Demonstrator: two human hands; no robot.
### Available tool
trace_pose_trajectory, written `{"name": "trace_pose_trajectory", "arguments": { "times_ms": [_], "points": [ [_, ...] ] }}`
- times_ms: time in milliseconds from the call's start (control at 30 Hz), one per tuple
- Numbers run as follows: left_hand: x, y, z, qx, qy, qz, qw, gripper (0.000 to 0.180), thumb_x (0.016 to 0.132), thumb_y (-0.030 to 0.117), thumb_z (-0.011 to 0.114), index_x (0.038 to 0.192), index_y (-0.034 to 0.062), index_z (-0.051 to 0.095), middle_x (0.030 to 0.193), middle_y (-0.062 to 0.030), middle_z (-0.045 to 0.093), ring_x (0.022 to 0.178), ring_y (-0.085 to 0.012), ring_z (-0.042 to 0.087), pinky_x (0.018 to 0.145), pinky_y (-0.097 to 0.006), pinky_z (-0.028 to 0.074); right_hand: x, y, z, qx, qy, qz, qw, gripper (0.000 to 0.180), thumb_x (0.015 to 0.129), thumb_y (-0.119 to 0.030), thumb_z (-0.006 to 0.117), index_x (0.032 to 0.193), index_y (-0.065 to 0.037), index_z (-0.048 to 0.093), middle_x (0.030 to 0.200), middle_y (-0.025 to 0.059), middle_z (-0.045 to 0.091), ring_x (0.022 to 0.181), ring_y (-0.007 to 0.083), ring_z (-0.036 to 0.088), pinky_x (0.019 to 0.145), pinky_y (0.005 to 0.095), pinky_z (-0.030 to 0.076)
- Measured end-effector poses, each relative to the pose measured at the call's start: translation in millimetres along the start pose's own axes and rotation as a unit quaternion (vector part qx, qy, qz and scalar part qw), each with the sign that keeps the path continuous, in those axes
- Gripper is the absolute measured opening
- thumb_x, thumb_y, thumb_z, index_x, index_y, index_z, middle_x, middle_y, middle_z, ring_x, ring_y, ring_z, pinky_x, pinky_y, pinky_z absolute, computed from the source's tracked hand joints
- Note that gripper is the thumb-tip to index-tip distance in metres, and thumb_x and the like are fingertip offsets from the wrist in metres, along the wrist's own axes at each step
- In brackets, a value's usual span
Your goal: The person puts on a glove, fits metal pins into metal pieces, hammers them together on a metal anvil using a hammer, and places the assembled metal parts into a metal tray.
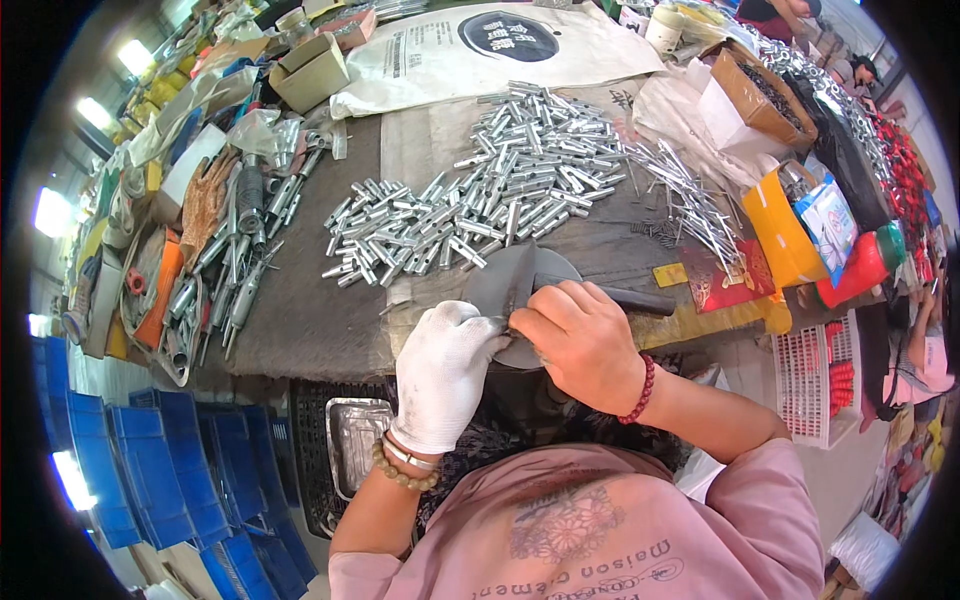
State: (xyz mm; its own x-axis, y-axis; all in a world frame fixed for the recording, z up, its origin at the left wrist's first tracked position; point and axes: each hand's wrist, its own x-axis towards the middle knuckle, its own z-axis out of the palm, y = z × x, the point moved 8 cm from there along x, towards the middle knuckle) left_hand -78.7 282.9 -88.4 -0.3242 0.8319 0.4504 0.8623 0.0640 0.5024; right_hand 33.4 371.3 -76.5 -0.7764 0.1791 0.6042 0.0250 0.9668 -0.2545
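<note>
My left hand (440,375), in a white glove, is closed against the near edge of a dark grey round disc (540,275) at the front of the workbench. My bare right hand (580,340) meets it there, fingers pinched on something small that stays hidden between the two hands. A dark flat bar (635,299) runs from the disc to the right. Just beyond the disc lies a wide heap of short silver metal tubes (500,190) on the grey cloth covering the bench (300,320).
Thin metal rods (690,200) lie right of the heap. Tools and larger metal parts (240,260) crowd the left side. A white sack (480,50), cardboard boxes (310,70), an orange box (780,235) and a red bottle (860,265) ring the bench. Blue crates (150,470) and a metal tray (355,440) sit below.
</note>
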Motion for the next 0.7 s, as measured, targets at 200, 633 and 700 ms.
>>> {"name": "trace_pose_trajectory", "arguments": {
  "times_ms": [200,633,700],
  "points": [
    [-2,-2,2,0.013,-0.003,0.024,1.000,0.018,0.081,0.011,0.083,0.098,0.0112,0.075,0.098,-0.0076,0.066,0.094,-0.0308,0.067,0.080,-0.042,0.056,-3,13,-18,0.029,-0.039,0.045,0.998,0.039,0.079,-0.006,0.072,0.118,-0.007,0.073,0.102,0.0067,0.062,0.098,0.0277,0.064,0.085,0.0391,0.051],
    [2,1,-1,-0.023,-0.006,0.017,1.000,0.019,0.077,-0.001,0.083,0.095,0.0043,0.076,0.094,-0.0105,0.067,0.092,-0.0312,0.068,0.081,-0.041,0.055,-17,46,-59,0.042,-0.075,0.140,0.986,0.060,0.078,0.005,0.070,0.136,-0.011,0.072,0.104,0.0100,0.062,0.089,0.0282,0.069,0.076,0.0397,0.056],
    [1,-3,1,-0.025,-0.007,0.007,1.000,0.019,0.080,0.008,0.083,0.098,0.0099,0.075,0.096,-0.0083,0.065,0.094,-0.0316,0.067,0.081,-0.042,0.055,-10,29,-69,0.020,-0.056,0.075,0.995,0.058,0.081,0.004,0.068,0.136,-0.013,0.073,0.102,0.0078,0.060,0.081,0.0245,0.068,0.070,0.0362,0.055]
  ]
}}
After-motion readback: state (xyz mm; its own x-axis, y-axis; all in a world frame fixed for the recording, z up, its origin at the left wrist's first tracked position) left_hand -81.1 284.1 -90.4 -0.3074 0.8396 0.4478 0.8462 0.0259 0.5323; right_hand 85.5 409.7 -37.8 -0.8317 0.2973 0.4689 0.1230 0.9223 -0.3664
